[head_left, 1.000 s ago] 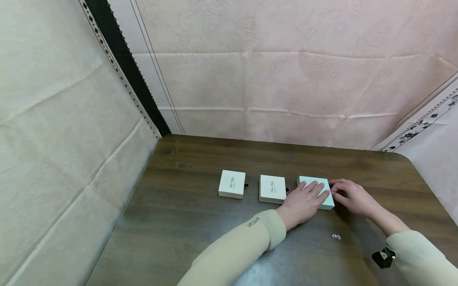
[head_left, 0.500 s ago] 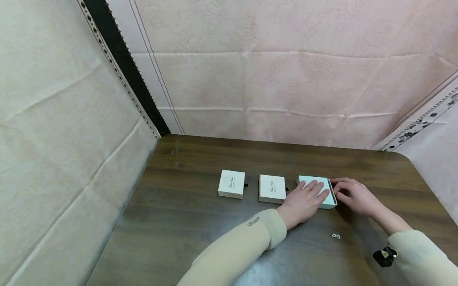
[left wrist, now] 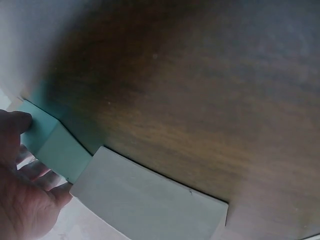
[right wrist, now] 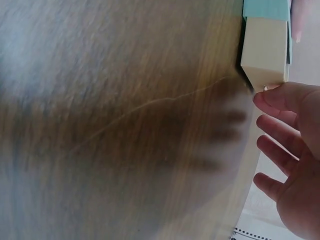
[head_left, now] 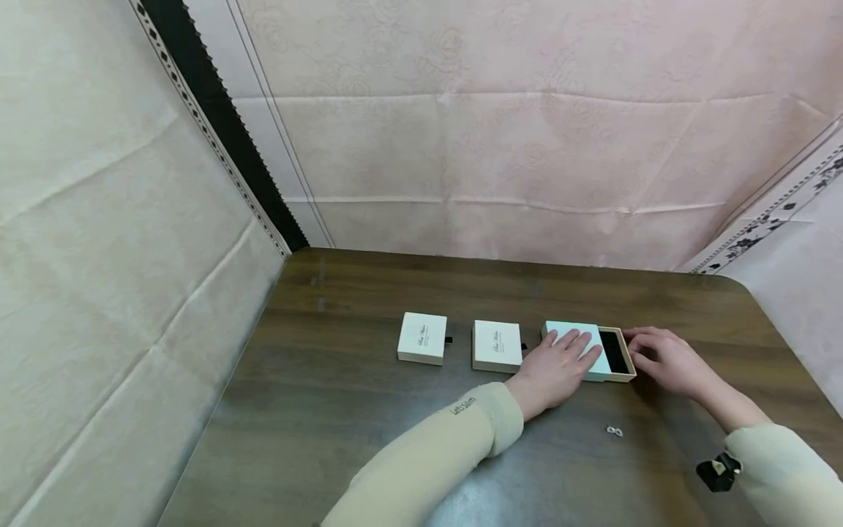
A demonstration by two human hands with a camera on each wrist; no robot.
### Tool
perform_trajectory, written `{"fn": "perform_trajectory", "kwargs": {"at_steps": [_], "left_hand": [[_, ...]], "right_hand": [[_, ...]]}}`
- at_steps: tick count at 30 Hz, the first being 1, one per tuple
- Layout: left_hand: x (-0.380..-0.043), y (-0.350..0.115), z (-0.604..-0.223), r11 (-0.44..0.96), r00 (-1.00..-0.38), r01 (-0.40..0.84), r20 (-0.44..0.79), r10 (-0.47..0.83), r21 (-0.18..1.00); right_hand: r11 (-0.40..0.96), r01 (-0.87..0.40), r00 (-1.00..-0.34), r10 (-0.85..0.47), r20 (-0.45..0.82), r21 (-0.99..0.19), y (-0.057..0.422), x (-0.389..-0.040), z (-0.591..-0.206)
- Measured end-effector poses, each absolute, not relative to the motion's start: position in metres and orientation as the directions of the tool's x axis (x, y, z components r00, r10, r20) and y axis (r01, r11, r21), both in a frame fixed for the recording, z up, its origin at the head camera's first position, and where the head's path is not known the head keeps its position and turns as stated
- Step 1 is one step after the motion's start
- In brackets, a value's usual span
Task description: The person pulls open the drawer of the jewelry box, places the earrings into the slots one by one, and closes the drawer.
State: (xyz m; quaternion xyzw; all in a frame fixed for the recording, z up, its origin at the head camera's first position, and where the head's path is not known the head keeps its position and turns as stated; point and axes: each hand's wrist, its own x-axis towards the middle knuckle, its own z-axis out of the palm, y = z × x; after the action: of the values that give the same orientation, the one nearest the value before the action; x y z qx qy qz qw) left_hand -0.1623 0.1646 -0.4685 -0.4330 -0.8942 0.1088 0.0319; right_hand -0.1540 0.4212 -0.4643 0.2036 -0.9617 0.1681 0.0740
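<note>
My left hand (head_left: 549,369) lies with spread fingers on the light-blue sleeve (head_left: 571,331) of a small drawer box, pressing its top. Out of the sleeve's right end sticks a cream drawer (head_left: 630,364) with a black lining (head_left: 614,351). At that drawer's outer end my right hand (head_left: 668,360) pinches with thumb and index finger, the other fingers held apart in the right wrist view; the pinched spot is covered by the fingertips. A small shiny silver piece (head_left: 614,432) lies on the table in front of the box.
Two white boxes with script lettering, the left one (head_left: 422,338) and the middle one (head_left: 497,346), stand in a row left of the blue one, each with a black tab. The brown wooden table (head_left: 369,293) meets pale cloth hangings (head_left: 527,168) at its back and sides.
The right hand has moved rightward, drawing the cream drawer partway out of the blue sleeve, so its black lining shows. The left hand has stayed on the sleeve.
</note>
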Motion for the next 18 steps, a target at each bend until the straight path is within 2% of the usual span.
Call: {"fn": "perform_trajectory", "kwargs": {"at_steps": [18], "left_hand": [[-0.1622, 0.1641, -0.4688, 0.588, -0.61, 0.77, -0.015, 0.793, -0.247]], "right_hand": [[0.862, -0.424, -0.9, -0.368, 0.232, -0.279, 0.4299, -0.153, -0.4661]]}}
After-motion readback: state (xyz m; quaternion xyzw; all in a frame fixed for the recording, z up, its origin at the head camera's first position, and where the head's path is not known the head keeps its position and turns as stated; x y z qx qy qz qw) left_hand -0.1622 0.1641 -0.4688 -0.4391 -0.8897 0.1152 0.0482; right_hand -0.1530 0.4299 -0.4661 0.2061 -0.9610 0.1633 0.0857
